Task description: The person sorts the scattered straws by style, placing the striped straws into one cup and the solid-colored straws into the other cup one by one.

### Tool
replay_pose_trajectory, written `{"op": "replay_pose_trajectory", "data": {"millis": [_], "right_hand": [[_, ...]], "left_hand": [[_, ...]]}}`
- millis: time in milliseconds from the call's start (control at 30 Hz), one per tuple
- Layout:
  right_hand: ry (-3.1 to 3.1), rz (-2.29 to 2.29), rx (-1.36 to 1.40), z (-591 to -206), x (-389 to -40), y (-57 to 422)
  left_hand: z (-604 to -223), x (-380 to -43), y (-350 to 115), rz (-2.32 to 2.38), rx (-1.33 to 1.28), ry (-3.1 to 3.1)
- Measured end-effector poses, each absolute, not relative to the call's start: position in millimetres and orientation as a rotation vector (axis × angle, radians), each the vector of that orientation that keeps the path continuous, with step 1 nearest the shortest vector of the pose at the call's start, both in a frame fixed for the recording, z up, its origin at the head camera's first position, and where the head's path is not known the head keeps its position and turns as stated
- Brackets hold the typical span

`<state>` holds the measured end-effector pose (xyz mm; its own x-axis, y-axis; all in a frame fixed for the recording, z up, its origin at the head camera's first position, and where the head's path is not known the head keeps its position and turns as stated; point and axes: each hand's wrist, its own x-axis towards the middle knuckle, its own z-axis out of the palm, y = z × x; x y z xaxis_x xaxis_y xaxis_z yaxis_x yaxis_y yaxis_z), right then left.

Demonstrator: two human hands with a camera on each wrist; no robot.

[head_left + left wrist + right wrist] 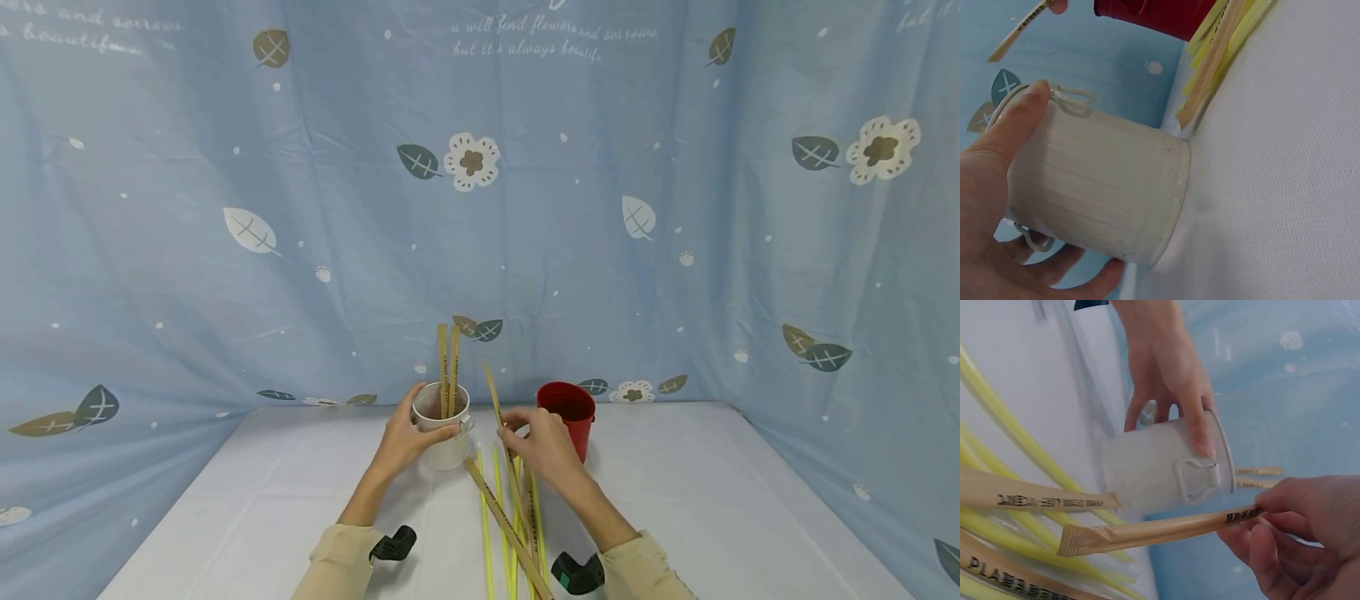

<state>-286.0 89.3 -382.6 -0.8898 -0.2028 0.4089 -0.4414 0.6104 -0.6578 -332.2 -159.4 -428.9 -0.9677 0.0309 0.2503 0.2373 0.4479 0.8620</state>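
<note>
My left hand (401, 442) grips a small white metal bucket (446, 454), its thumb near the rim by a side handle (1072, 100) and its fingers round the far side. Two paper-wrapped straws (442, 358) stand upright in that bucket. To the right, my right hand (546, 443) pinches another paper-wrapped straw (1147, 533) between thumb and fingers. This straw is tilted, its top end higher than the bucket's rim in the head view. Below the right hand lie more wrapped straws (502, 521), mixed with several yellow straws (485, 533) on the table.
A red bucket (585, 437) stands just behind the right hand, partly covered by it. The white-covered table (690, 492) meets a blue printed curtain (525, 250) behind the buckets. Dark devices (577, 575) are worn on both wrists.
</note>
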Motion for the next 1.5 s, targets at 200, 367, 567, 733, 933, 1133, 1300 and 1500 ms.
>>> {"op": "replay_pose_trajectory", "data": {"millis": [200,367,567,733,933,1133,1300,1500], "right_hand": [[-2.512,1.174,0.504,-378.4,-291.7,90.5],[-2.505,1.247,0.495,-374.6,-298.5,91.8],[-2.461,1.328,0.526,-360.9,-306.4,90.4],[-2.457,1.344,0.526,-351.5,-312.9,90.8],[-2.469,1.361,0.526,-343.7,-319.5,90.9],[-2.462,1.354,0.529,-338.4,-324.9,87.5],[-2.422,1.373,0.52,-328.8,-326.0,80.3],[-2.326,1.393,0.553,-311.9,-324.9,68.5]], "left_hand": [[-429.5,-332.4,-158.3,-1.528,-0.242,-2.501],[-428.6,-331.6,-158.1,-1.53,-0.232,-2.508],[-428.3,-332.0,-158.5,-1.532,-0.224,-2.507],[-429.0,-333.5,-158.7,-1.529,-0.232,-2.506],[-429.7,-333.9,-159.1,-1.527,-0.232,-2.502],[-430.1,-334.1,-159.0,-1.529,-0.238,-2.503],[-429.4,-334.0,-158.9,-1.529,-0.236,-2.498],[-428.8,-333.8,-159.1,-1.525,-0.239,-2.503]]}}
